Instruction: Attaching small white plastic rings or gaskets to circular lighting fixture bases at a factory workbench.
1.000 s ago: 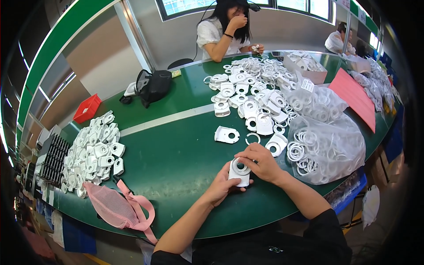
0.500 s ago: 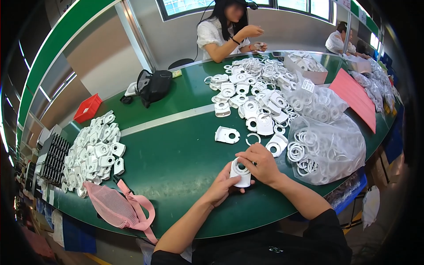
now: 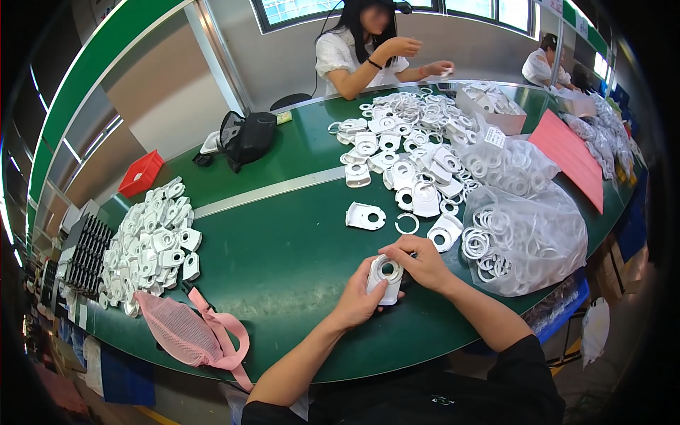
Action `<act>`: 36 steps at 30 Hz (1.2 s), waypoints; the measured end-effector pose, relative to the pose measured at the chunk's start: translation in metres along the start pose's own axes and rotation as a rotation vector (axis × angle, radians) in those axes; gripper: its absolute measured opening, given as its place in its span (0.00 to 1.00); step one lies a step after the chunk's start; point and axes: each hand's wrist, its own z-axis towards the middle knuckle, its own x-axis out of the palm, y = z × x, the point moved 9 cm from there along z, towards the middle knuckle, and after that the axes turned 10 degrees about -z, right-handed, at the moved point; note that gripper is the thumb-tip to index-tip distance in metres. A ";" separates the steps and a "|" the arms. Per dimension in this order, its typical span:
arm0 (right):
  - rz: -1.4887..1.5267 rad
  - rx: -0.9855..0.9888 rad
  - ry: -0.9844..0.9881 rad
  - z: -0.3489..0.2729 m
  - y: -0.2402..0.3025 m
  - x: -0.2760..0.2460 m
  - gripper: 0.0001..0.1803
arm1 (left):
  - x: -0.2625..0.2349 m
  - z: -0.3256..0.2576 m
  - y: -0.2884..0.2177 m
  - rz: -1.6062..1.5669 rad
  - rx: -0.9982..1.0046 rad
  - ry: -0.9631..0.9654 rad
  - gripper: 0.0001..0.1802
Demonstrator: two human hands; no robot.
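The left hand (image 3: 358, 297) grips a white piece (image 3: 392, 293), thumb on its face; the right hand (image 3: 421, 263) bends its fingers at the upper rim, but whether they pinch I cannot tell. Work seems partway: this piece is in hand, the left heap (image 3: 152, 244) is perhaps finished, the right heap (image 3: 366, 145) perhaps remains. A bag label (image 3: 494, 137) carries print, too small for reading.

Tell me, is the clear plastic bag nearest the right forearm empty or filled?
Filled, at least partly: many white rings show through the clear plastic bag. Exactly how full, I cannot tell.
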 end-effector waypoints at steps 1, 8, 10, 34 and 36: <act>0.040 0.053 0.057 0.000 -0.006 0.004 0.10 | 0.001 -0.001 -0.001 0.028 0.001 -0.001 0.21; 0.113 0.115 0.231 0.000 -0.009 0.007 0.11 | -0.006 -0.001 0.011 0.121 -0.066 0.036 0.19; 0.083 0.180 0.291 -0.001 -0.013 0.010 0.10 | -0.012 -0.001 0.006 0.407 0.118 0.005 0.15; -0.297 0.011 0.167 -0.006 0.000 0.013 0.08 | -0.025 -0.001 -0.019 0.714 0.265 -0.242 0.11; -0.010 0.088 0.077 -0.001 -0.014 0.010 0.11 | -0.019 -0.002 -0.023 0.580 0.299 -0.293 0.11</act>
